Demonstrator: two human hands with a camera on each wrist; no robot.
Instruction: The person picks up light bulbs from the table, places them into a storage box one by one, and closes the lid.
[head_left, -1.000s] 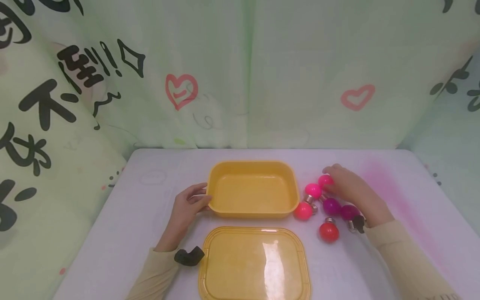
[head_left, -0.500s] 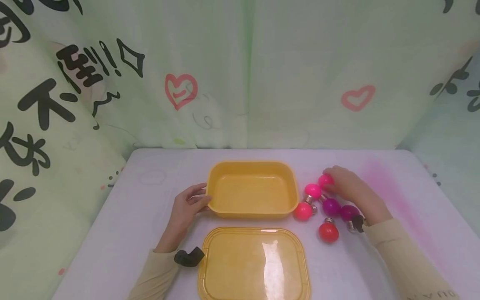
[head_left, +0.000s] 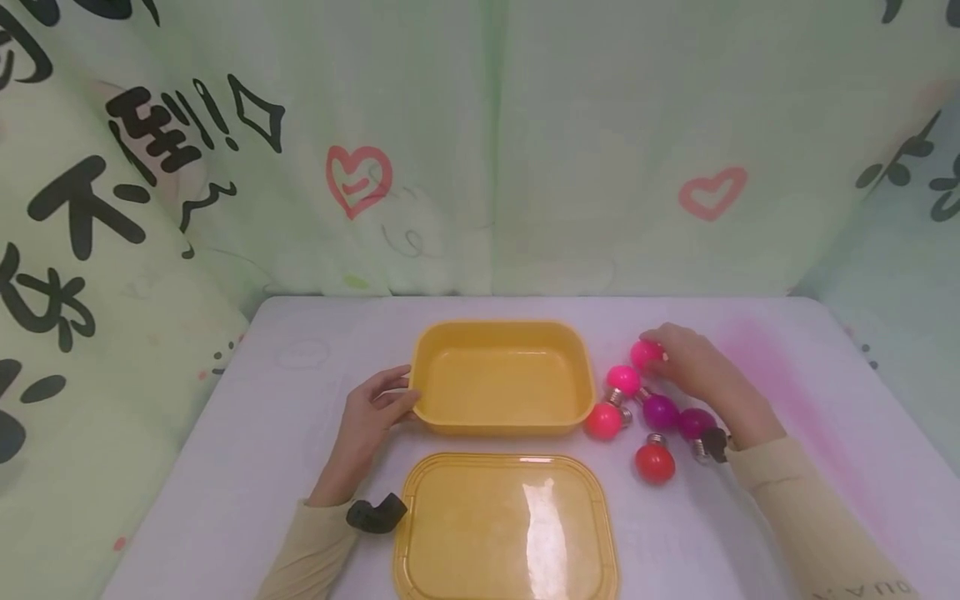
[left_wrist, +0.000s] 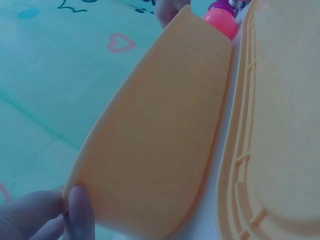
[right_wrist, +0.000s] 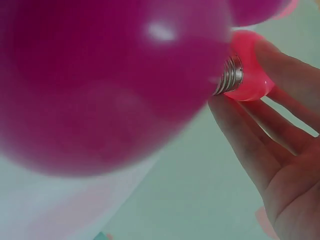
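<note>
My left hand (head_left: 372,412) holds the near left corner of a yellow plastic box (head_left: 502,430). In the left wrist view, thumb (left_wrist: 80,212) and fingers pinch the box's wall at its rim. To the right, my right hand (head_left: 699,367) grips a bright pink toy light bulb (head_left: 645,353) by its round part. Its silver screw base (right_wrist: 231,75) shows in the right wrist view, where a purple bulb (right_wrist: 110,85) fills the near side. Beside the box lie more bulbs: a pink one (head_left: 623,380), a coral one (head_left: 603,422), purple ones (head_left: 661,412) and a red one (head_left: 655,464).
A yellow lid (head_left: 495,533) lies flat on the white table (head_left: 315,333), in front of the box. Dark straps (head_left: 377,514) sit at both wrists. Behind the table hangs a pale green curtain (head_left: 555,108) with drawn hearts and black lettering.
The right hand has moved slightly up and away with the pink bulb, which now sits a bit farther from the other bulbs. The left hand and the box stay in place.
</note>
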